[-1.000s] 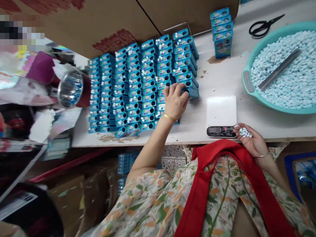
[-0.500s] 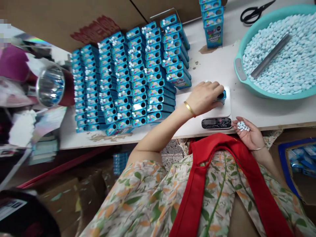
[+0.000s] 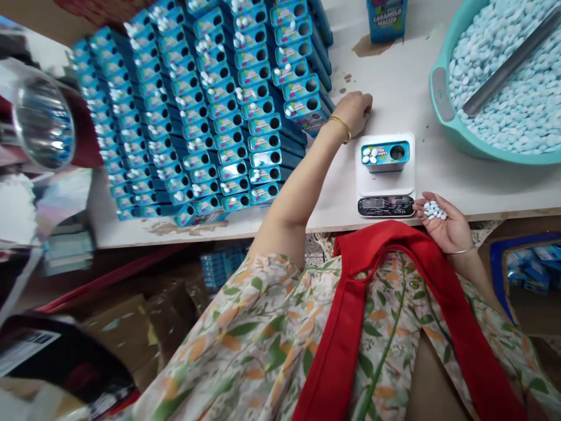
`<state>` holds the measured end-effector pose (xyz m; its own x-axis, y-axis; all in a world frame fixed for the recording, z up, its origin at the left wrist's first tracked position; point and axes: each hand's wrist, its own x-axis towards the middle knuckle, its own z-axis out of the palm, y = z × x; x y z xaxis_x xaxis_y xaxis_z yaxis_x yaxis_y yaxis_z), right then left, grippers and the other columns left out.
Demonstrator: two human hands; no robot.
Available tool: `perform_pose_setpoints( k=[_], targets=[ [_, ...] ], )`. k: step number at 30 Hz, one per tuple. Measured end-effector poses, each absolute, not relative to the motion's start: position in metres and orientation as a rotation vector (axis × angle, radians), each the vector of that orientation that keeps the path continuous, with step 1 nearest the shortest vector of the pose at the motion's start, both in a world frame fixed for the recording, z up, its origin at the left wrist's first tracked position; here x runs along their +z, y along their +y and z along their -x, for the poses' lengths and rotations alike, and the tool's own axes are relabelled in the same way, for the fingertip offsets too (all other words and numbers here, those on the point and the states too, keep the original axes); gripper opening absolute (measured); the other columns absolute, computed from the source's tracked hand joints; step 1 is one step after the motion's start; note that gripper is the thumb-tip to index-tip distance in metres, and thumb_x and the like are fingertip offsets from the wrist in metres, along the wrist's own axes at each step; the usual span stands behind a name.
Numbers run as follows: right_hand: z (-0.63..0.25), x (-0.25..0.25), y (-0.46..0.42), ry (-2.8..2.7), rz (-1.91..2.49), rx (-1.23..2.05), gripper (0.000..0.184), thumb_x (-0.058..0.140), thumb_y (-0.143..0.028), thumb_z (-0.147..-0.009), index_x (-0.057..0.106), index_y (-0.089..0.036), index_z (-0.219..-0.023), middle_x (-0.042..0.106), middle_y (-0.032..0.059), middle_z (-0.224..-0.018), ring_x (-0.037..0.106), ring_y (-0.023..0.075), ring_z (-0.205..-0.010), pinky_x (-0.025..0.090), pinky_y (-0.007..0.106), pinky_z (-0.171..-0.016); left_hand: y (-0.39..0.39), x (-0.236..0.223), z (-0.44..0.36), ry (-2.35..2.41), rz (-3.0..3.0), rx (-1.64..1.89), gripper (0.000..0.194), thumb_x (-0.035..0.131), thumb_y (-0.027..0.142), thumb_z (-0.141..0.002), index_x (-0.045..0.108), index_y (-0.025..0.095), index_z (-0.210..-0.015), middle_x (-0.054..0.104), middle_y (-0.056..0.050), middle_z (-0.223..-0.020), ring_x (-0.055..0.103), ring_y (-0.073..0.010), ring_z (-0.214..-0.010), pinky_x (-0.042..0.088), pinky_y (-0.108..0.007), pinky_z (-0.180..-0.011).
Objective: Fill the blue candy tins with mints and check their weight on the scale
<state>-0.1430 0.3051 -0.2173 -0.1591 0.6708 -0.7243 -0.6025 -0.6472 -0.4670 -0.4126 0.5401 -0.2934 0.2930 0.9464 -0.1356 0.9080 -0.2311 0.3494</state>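
On the white digital scale (image 3: 363, 182) stands a blue candy box (image 3: 397, 153), upright, with a round dark hole in its top and several pale candies (image 3: 369, 155) lying beside the hole. My left hand (image 3: 356, 112), a gold bangle at its wrist, rests on the table behind the scale, near the rows of boxes. Its fingers are curled down together, and anything in them is hidden. Palm up, my right hand (image 3: 447, 229) is cupped around a small heap of light blue and white candies (image 3: 435, 210), just right of the scale's display.
Rows of blue candy boxes (image 3: 228, 120) fill the table's left side, many with candies on top. A turquoise basin (image 3: 447, 126) of candies holds a grey bar (image 3: 511, 61) at the right. Another box (image 3: 386, 20) stands at the back. The table's front edge runs before me.
My left hand has let go of the box on the scale and moved back and left onto the table. My right hand still holds the candies. The view has shifted and come closer.
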Motion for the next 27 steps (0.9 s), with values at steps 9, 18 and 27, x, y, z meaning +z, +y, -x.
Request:
perform_pose_setpoints(
  k=[9, 18, 27],
  targets=[
    [0.151, -0.216, 0.31, -0.087, 1.263, 1.953, 0.014, 0.058, -0.023, -0.092, 0.069, -0.015, -0.095, 0.074, 0.0054, -0.086, 0.073, 0.0136, -0.082, 0.062, 0.02, -0.072, 0.452, -0.177, 0.426, 1.702, -2.13, 0.699, 0.037, 0.04, 0.06, -0.099, 0.055, 0.028, -0.09, 0.064, -0.002, -0.094, 0.056, -0.0167, -0.081, 0.052, -0.041, -0.075],
    [0.165, -0.204, 0.306, 0.001, 1.135, 2.063, 0.021, 0.054, -0.029, -0.097, 0.069, -0.013, -0.095, 0.075, 0.0082, -0.091, 0.074, 0.0131, -0.081, 0.062, 0.02, -0.076, 0.367, -0.135, 0.378, 1.23, -2.45, 0.653, 0.025, 0.037, 0.038, -0.102, 0.059, 0.029, -0.094, 0.068, -0.005, -0.091, 0.059, -0.0209, -0.09, 0.049, -0.043, -0.083],
    [0.165, -0.207, 0.3, -0.012, 1.095, 2.094, 0.022, 0.053, -0.028, -0.098, 0.069, -0.012, -0.098, 0.075, 0.0111, -0.099, 0.075, 0.0147, -0.086, 0.062, 0.02, -0.074, 0.368, -0.151, 0.372, 1.687, -2.364, 0.528, 0.036, 0.027, 0.039, -0.104, 0.059, 0.029, -0.118, 0.067, -0.008, -0.108, 0.057, -0.0249, -0.105, 0.04, -0.054, -0.095]
  ],
)
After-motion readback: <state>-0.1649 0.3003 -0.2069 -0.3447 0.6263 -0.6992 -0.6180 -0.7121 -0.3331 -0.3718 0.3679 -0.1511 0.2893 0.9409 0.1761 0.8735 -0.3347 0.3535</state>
